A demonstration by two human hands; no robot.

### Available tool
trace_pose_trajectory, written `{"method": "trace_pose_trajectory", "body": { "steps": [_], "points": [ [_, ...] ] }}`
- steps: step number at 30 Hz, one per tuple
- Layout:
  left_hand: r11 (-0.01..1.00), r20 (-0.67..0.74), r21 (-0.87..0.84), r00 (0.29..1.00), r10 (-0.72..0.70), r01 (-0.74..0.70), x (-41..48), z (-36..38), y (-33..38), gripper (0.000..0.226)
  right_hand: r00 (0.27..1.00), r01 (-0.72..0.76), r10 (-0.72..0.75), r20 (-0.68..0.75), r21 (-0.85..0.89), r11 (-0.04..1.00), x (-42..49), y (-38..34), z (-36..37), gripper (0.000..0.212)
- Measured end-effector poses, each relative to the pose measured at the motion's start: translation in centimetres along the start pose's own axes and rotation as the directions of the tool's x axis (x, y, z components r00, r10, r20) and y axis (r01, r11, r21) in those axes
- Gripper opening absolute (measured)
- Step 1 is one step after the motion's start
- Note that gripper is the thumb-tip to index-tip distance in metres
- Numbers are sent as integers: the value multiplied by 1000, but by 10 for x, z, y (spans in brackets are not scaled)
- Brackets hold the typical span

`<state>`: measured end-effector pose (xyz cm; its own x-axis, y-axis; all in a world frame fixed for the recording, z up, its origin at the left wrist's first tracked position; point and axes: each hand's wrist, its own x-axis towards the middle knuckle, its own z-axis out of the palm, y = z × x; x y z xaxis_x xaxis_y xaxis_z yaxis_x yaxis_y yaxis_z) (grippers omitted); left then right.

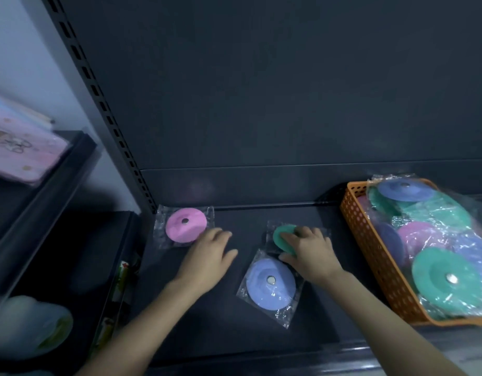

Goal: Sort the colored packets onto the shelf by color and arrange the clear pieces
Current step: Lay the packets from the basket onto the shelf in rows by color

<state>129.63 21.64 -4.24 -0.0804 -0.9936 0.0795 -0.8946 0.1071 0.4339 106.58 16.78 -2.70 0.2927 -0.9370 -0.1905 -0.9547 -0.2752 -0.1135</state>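
Sorting barely begun: three packets on the shelf, most in the basket.

The dark shelf [220, 308] holds only one packet of each colour so far, while the orange basket [370, 248] at its right end is heaped with green, blue and pink packets, so by my reckoning nearly all the sorting remains. The blue packet [271, 284] lies near the front, the pink packet [185, 225] sits in the back left corner, and the green packet [281, 237] lies just behind the blue one. The right hand [310, 253] rests palm-down on the green packet, fingers curled over it, seemingly placing it. The left hand [207, 256] lies relaxed and empty, fingertips touching the pink packet's edge. I cannot make out any separate clear pieces.
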Motion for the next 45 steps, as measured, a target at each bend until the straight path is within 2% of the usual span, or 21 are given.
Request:
{"method": "trace_pose_trajectory", "body": {
  "steps": [4, 7, 9, 14, 18, 21, 24, 29, 35, 40, 45],
  "points": [
    [996, 230, -69, 971, 69, -54, -14, 19, 42, 66, 999, 18, -21, 28, 121, 993, 8, 12, 5, 63],
    [993, 358, 24, 929, 98, -114, -16, 25, 55, 84, 1000, 28, -27, -11, 148, 989, 12, 24, 7, 54],
    [987, 385, 67, 916, 109, -146, -9, 23, 51, 87, 1000, 25, -22, -22, 152, 988, 13, 36, 9, 50],
    [997, 368, 77, 930, -18, -11, 17, 10, 31, 85, 999, 8, 1, -42, 218, 976, 10, 62, 8, 48],
    [997, 412, 73, 911, -20, -11, 31, 6, 30, 77, 998, 53, -45, -40, 241, 969, 9, 73, 5, 48],
    [999, 336, 51, 941, -35, 19, 36, 11, 35, 62, 997, 71, -61, -43, 286, 956, 8, 79, 4, 48],
    [993, 238, 62, 965, -112, 100, 38, 16, 40, 47, 996, 90, -79, -47, 315, 945, 6, 87, 4, 48],
    [971, 191, 105, 954, -232, 215, 45, 20, 42, 48, 993, 117, -100, -68, 330, 937, -1, 102, 5, 47],
    [932, 64, 282, 965, -254, 227, 45, 25, 48, 54, 987, 151, -135, -84, 244, 958, -3, 113, 9, 48],
    [950, 69, 182, 960, -271, 255, 54, 28, 45, 57, 984, 174, -163, -78, 158, 972, 7, 99, 13, 50],
    [946, 51, 174, 957, -285, 273, 61, 31, 44, 54, 983, 170, -159, -89, 139, 975, 26, 84, 14, 49]
  ]
}}
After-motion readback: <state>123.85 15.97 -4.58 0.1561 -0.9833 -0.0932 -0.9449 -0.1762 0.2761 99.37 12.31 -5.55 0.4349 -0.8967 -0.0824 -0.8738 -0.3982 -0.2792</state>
